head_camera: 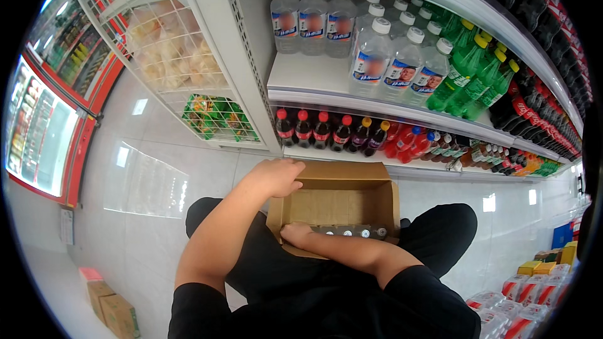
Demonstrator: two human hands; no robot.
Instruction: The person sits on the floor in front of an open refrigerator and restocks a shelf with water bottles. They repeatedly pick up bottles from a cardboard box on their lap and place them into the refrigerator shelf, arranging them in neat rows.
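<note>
An opened cardboard box point(334, 180) stands between my knees, with a row of bottles point(347, 233) along its near side. My left hand point(278, 177) is at the box's far left corner, by the raised flap; its fingers are bent, and whether they grip the cardboard cannot be told. My right hand point(297, 234) reaches down inside the near left corner, beside the bottle row; its fingertips are hidden. Beyond the box, clear bottles with white caps point(371, 61) stand on a white shelf point(306, 73), and small dark bottles with red caps point(322, 129) stand on the shelf below.
Green bottles point(464, 73) and dark cola bottles point(527, 113) fill the shelves to the right. A wire rack point(235, 52) holds bagged goods at the left. Red-framed drink coolers point(77, 150) stand far left. Cardboard cartons point(118, 313) lie lower left, shrink-wrapped bottle packs point(530, 289) lower right.
</note>
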